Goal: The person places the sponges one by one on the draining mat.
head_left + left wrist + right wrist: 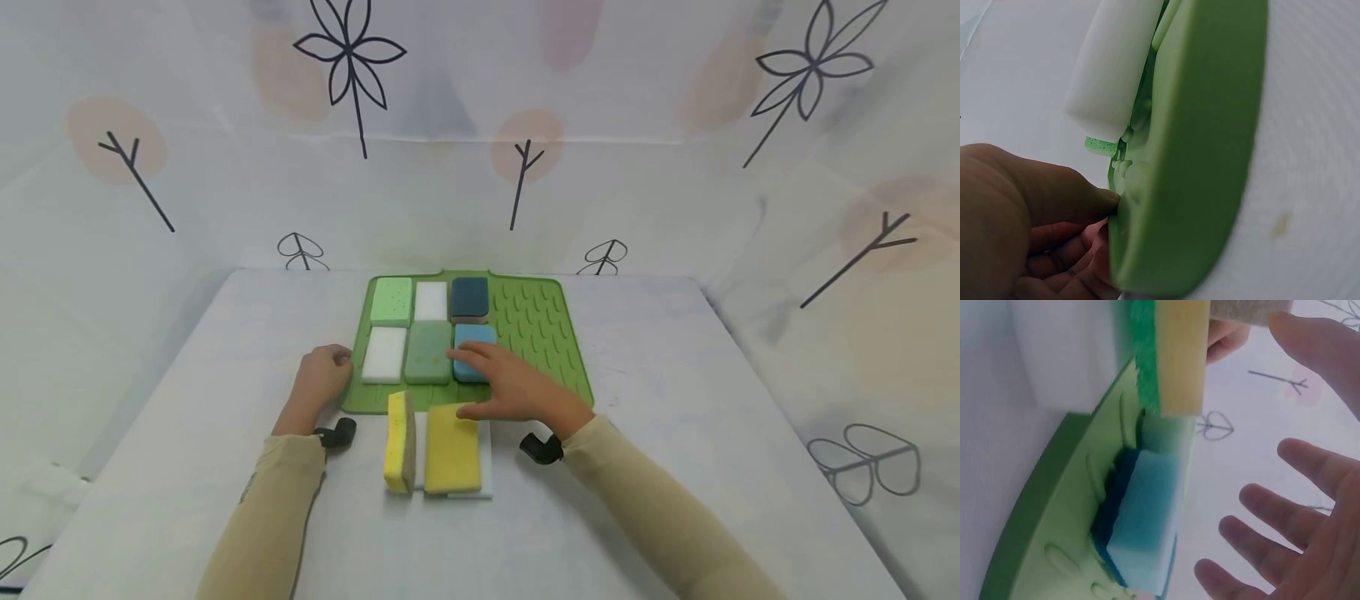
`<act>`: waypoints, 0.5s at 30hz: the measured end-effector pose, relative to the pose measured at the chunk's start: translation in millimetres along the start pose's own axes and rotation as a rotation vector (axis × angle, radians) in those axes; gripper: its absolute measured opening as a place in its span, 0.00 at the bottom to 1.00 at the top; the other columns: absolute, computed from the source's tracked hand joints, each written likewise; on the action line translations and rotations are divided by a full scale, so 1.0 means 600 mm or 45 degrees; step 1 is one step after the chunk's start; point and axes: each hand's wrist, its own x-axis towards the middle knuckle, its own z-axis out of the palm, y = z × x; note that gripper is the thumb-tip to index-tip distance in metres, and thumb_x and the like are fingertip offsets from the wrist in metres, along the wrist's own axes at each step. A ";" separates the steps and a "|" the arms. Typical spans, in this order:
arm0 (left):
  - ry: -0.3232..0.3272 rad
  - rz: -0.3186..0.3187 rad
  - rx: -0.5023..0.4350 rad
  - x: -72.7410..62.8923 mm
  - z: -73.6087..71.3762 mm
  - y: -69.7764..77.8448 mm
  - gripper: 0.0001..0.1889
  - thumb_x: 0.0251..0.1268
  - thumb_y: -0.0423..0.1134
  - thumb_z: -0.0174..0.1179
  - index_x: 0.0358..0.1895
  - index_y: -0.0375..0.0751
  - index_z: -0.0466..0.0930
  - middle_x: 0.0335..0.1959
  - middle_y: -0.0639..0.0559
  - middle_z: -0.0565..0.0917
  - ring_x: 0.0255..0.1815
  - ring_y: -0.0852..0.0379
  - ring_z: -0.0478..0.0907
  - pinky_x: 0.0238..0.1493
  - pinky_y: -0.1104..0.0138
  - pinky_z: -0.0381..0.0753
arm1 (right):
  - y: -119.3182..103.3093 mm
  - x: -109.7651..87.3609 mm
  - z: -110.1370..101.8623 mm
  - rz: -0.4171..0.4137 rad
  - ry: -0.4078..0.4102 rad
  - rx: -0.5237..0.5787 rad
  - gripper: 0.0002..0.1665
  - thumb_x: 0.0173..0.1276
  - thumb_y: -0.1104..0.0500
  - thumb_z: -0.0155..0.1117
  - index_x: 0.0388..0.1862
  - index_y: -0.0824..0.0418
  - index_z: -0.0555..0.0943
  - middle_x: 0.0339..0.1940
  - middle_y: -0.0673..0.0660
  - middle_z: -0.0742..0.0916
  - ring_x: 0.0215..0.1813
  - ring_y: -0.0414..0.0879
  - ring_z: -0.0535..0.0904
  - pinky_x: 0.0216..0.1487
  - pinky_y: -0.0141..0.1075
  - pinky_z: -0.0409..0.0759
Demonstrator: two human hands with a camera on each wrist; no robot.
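Observation:
My left hand (321, 377) pinches the left edge of a green ridged mat (536, 333); in the left wrist view the thumb (1085, 197) presses on its rim. With fingers spread, my right hand (517, 385) hovers over a blue sponge (472, 332) on the mat and holds nothing. Its thumb is near a yellow sponge (452, 454), whose green scouring layer (1144, 362) shows in the right wrist view. That sponge lies on white blocks (485, 467) in front of the mat. Beside it a yellow sponge with a grey side (396, 442) stands on edge.
Also on the mat are a speckled light green sponge (392, 300), white blocks (431, 300), a dark blue sponge (470, 296) and a green sponge (428, 354). The mat's right part shows bare ridges. A white patterned cloth (645, 208) rises behind the table (660, 467).

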 end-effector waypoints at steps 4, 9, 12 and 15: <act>0.002 0.000 0.003 0.000 0.000 0.000 0.24 0.67 0.37 0.42 0.64 0.32 0.72 0.59 0.34 0.76 0.58 0.40 0.74 0.58 0.49 0.75 | -0.011 -0.009 0.001 -0.031 0.001 0.016 0.50 0.56 0.35 0.68 0.75 0.45 0.61 0.76 0.53 0.65 0.75 0.53 0.62 0.69 0.52 0.68; -0.003 -0.015 0.001 0.001 0.000 0.000 0.24 0.67 0.37 0.43 0.63 0.32 0.72 0.59 0.34 0.76 0.58 0.41 0.75 0.58 0.49 0.75 | -0.020 -0.017 0.008 -0.084 -0.016 0.000 0.49 0.55 0.34 0.69 0.74 0.46 0.63 0.74 0.53 0.67 0.73 0.52 0.64 0.68 0.50 0.69; -0.007 -0.020 -0.002 0.002 0.001 0.000 0.24 0.67 0.37 0.43 0.64 0.33 0.71 0.59 0.35 0.76 0.58 0.41 0.74 0.58 0.49 0.75 | -0.025 -0.022 0.012 -0.104 -0.037 -0.011 0.49 0.55 0.32 0.68 0.74 0.44 0.63 0.74 0.52 0.67 0.74 0.51 0.64 0.68 0.49 0.70; -0.012 -0.023 -0.004 0.002 0.001 -0.001 0.24 0.68 0.38 0.42 0.64 0.33 0.71 0.60 0.35 0.76 0.59 0.40 0.74 0.59 0.49 0.75 | -0.031 -0.026 0.015 -0.109 -0.062 -0.002 0.50 0.55 0.32 0.68 0.74 0.44 0.63 0.74 0.52 0.67 0.74 0.51 0.63 0.69 0.49 0.70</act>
